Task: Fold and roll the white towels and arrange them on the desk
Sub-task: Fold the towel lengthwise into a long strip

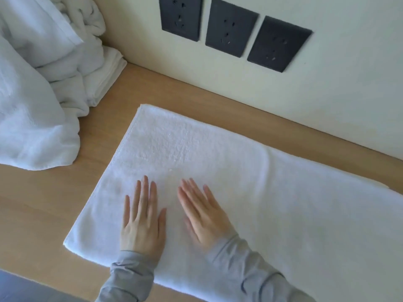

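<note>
- Grey cloth covers both arms at the bottom edge. The left sleeve (pixel 128 277) and the right sleeve (pixel 246 264) each end at a wrist.
- Just past the sleeves, the left hand (pixel 141 223) lies flat on the white towel (pixel 218 153). Its palm is down and its fingers are straight and close together. It grips nothing.
- Right beside it, the right hand (pixel 202 216) lies flat on the same towel, with its fingers straight and a bit spread. It grips nothing, and it looks a little blurry.
- Both hands sit side by side, near each other but not touching. Their fingertips point away toward the wall.
- The white towel is spread flat under both hands on the desk (pixel 43 214). It goes a short way out past the left hand. It goes a long way out past the right hand, off the edge of the picture.
- A soft fold line crosses the towel, out to the right of the right hand.
- The desk is light brown wood. It shows to the left of the left hand and beyond the fingertips.
- Off to the left of the left hand, and farther away, a big messy pile of white towels (pixel 39 101) sits on the desk. It does not touch the flat towel.
- Farthest off, beyond the fingertips, a pale wall (pixel 327 101) stands at the back of the desk. It has three dark sockets (pixel 231 28) in a row.
</note>
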Tool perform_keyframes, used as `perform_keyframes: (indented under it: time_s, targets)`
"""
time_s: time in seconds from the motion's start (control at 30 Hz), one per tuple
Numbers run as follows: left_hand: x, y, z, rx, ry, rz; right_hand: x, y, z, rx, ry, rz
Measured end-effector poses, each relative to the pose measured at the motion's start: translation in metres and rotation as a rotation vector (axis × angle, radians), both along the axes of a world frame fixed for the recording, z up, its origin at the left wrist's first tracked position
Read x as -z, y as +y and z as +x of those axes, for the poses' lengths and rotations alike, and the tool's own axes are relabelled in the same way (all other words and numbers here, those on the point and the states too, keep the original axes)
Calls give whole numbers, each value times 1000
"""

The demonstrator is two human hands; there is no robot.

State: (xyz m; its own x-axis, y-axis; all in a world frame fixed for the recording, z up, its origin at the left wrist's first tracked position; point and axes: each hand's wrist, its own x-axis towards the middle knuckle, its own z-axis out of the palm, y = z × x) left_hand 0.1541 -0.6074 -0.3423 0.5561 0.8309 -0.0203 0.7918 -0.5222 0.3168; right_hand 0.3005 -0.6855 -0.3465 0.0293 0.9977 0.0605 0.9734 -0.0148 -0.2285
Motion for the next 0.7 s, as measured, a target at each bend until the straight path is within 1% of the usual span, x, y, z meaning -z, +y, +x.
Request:
perform_keyframes:
  time_s: [0.07,0.1,0.2,0.27,0.37,0.43,0.47,0.5,0.53,0.6,0.67,0.7]
  targets:
    - [1,-25,16,78,1,-23,9,-37,-16,-81,-1,-51]
    - [3,-31,19,85,20,-43,12,-50,-7,-111,-16,-107]
    - [12,-33,14,69,79,-47,12,-69,64,-162,-86,-190]
    - [17,-33,12,68,111,-31,12,-75,129,-23,-72,-176]
    - [19,-34,14,57,133,-13,10,-81,225,368,-124,-231]
    - [19,-36,15,58,149,6,11,-84,268,633,-124,-356]
    - [18,-36,15,53,152,15,10,-84,277,714,-132,-407]
    - [16,-36,16,41,152,19,9,-80,277,750,-145,-411]
    - [14,-38,18,24,148,16,6,-78,268,749,-148,-360]
    - [9,-47,31,-8,112,0,-4,-75,230,707,-86,-156]
    - [2,-65,57,50,59,-3,-6,-80,169,562,-40,12]
    - [0,-78,73,110,43,-3,-3,-89,131,456,-21,24]
